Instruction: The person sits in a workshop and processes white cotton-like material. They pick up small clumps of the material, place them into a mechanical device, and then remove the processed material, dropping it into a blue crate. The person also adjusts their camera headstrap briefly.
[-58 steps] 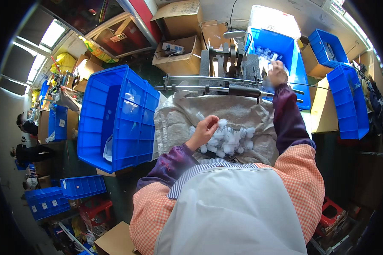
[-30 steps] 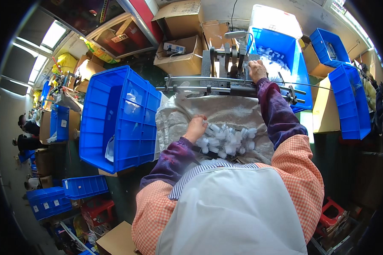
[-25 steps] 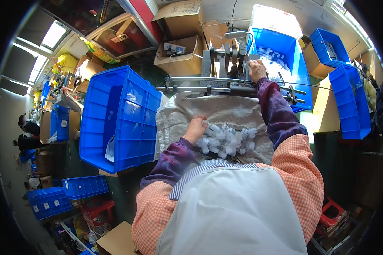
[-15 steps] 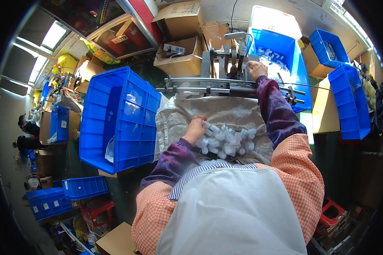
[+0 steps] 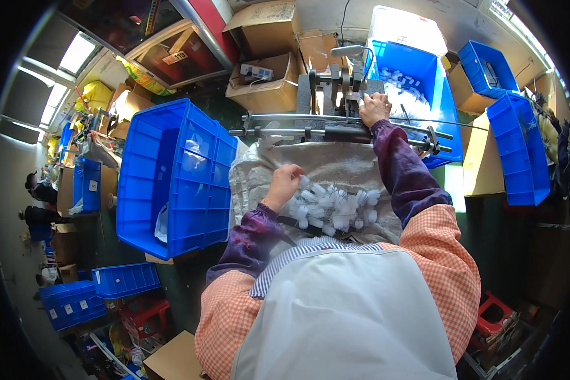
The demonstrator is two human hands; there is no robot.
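Observation:
My left hand (image 5: 285,184) is just above the left edge of a pile of small white plastic pieces (image 5: 342,210) with thin bristle-like wires. Its fingers are pinched together, and whatever is between them is too small to make out. The pile lies on a pale grey cloth sheet (image 5: 253,174) in front of me. My right hand (image 5: 375,109) reaches to the right part of a dark metal bench machine (image 5: 341,88). Its fingers are curled at the machine's blocks, and what they grip is hidden. Two long metal rods (image 5: 278,118) cross the machine's near side.
A big blue crate (image 5: 199,183) stands on its side at the left. Behind my right hand, a blue bin (image 5: 446,88) contains more white pieces. Cardboard boxes (image 5: 266,88) sit beyond the machine. More blue crates (image 5: 519,149) are at the right. A small lamp (image 5: 347,50) overhangs the machine.
My left hand has risen a little away from the pile, toward the machine. My right hand has shifted slightly left and nearer to me along the machine's right part.

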